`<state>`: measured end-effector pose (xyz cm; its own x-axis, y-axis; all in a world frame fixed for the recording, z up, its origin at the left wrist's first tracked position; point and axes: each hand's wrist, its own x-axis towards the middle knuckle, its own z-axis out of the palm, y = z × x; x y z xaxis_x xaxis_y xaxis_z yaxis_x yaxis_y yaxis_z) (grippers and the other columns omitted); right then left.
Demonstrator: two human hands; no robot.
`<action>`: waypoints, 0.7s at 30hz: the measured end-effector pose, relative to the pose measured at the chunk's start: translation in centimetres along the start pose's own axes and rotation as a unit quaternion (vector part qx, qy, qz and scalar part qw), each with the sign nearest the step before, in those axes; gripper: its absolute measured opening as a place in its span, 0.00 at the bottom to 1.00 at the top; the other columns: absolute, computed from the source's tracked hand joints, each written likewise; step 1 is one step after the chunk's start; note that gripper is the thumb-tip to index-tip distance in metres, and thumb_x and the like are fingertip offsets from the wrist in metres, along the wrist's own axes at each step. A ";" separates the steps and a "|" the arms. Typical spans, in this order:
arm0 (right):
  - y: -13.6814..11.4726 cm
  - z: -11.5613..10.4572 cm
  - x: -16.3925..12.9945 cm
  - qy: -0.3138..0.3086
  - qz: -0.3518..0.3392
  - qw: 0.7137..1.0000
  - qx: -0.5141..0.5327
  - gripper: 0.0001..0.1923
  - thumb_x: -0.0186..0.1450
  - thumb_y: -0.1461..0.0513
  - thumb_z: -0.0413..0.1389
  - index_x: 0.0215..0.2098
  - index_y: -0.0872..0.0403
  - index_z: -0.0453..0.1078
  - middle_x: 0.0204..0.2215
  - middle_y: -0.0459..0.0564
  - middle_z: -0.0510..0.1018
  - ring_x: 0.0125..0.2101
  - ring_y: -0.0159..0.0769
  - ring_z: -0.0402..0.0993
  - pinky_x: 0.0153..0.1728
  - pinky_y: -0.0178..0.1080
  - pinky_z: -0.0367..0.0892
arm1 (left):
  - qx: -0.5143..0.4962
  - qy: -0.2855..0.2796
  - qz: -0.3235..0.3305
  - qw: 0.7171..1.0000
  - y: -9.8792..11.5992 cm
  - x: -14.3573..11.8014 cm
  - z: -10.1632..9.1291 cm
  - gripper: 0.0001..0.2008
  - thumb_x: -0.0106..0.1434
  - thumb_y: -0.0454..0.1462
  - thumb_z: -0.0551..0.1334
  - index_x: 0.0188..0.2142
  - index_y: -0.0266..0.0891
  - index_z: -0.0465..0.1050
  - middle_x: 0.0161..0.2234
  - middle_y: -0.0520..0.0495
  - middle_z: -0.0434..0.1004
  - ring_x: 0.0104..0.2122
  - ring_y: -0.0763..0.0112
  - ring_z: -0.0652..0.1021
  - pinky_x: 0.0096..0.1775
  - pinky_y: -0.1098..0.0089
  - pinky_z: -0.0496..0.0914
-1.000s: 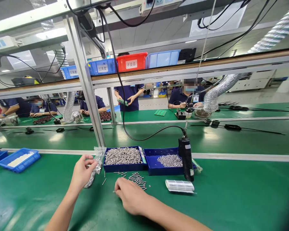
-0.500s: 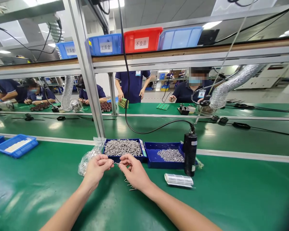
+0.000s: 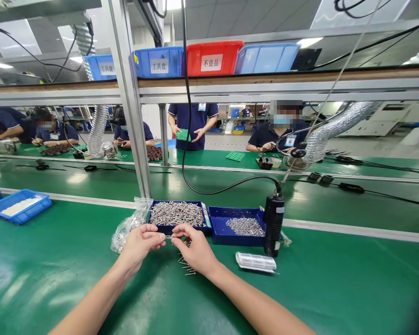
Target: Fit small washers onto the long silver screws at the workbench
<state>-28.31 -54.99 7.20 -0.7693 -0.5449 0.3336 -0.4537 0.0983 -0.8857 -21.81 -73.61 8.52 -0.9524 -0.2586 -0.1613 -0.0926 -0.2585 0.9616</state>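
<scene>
A thin silver screw (image 3: 168,237) bridges the gap between my two hands. My left hand (image 3: 139,244) pinches one end of it between thumb and forefinger. At the other end, the fingertips of my right hand (image 3: 193,249) are closed on it. Fingertips cover both ends, so I cannot tell whether a small part sits on it. Several loose screws (image 3: 188,267) lie on the green mat below my right hand. Just beyond my hands is a blue tray full of long screws (image 3: 177,214). Right of it, another blue tray (image 3: 219,228) contains small shiny metal pieces (image 3: 246,226).
A black electric screwdriver (image 3: 274,223) hangs by its cable at the right tray. Before it lies a clear plastic roll (image 3: 255,262). A plastic bag (image 3: 127,232) slumps left of the screws, and a metal post (image 3: 131,102) rises behind. Co-workers (image 3: 281,132) are across the bench.
My hands keep their pinch on the screw with hardly any movement. The view has shifted slightly. Across the bench, the standing person has turned the green panel and a seated person's hands have come together.
</scene>
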 end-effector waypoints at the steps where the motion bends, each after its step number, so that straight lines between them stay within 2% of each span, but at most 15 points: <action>1: 0.1 0.0 0.0 0.001 0.001 1.000 0.004 0.06 0.66 0.62 0.58 0.42 0.51 0.72 0.36 0.46 0.82 0.37 0.35 0.79 0.33 0.35 0.67 | -0.001 -0.001 0.000 1.000 0.1 0.0 0.0 0.27 0.45 0.39 0.79 0.38 0.35 0.68 0.25 0.47 0.82 0.26 0.69 0.81 0.29 0.74 0.70; 7: 0.7 0.5 0.1 -0.016 0.041 0.994 0.103 0.11 0.64 0.59 0.62 0.43 0.54 0.72 0.36 0.50 0.82 0.38 0.39 0.80 0.35 0.37 0.70 | -0.011 -0.006 0.008 1.000 0.1 -0.4 0.2 0.28 0.45 0.38 0.79 0.40 0.34 0.68 0.27 0.44 0.83 0.27 0.69 0.82 0.31 0.74 0.71; 14: 1.6 0.9 0.0 -0.041 0.049 0.982 0.181 0.14 0.63 0.57 0.65 0.43 0.55 0.71 0.36 0.52 0.82 0.39 0.40 0.81 0.41 0.40 0.73 | -0.048 -0.030 -0.007 0.998 -0.3 -0.5 0.4 0.26 0.46 0.36 0.79 0.40 0.34 0.69 0.30 0.42 0.84 0.29 0.68 0.83 0.33 0.74 0.73; 18: 1.9 1.2 0.1 -0.049 0.071 0.974 0.209 0.17 0.61 0.55 0.66 0.44 0.56 0.72 0.34 0.51 0.82 0.33 0.36 0.80 0.29 0.33 0.71 | -0.059 -0.027 -0.013 0.998 -0.2 -0.5 0.5 0.27 0.45 0.36 0.80 0.41 0.34 0.70 0.30 0.41 0.84 0.30 0.66 0.83 0.34 0.72 0.74; 21: 2.0 1.3 0.4 -0.052 0.079 0.963 0.254 0.22 0.59 0.53 0.68 0.46 0.56 0.73 0.32 0.49 0.80 0.29 0.33 0.77 0.21 0.30 0.67 | -0.068 -0.001 -0.003 0.998 -0.1 -0.2 0.4 0.28 0.44 0.36 0.80 0.41 0.33 0.70 0.29 0.41 0.84 0.29 0.66 0.83 0.33 0.72 0.75</action>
<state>-28.93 -56.09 5.09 -0.7492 -0.6400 0.1704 -0.0358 -0.2178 -0.9753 -21.71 -73.13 8.59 -0.9527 -0.2542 -0.1663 -0.0587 -0.3832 0.9218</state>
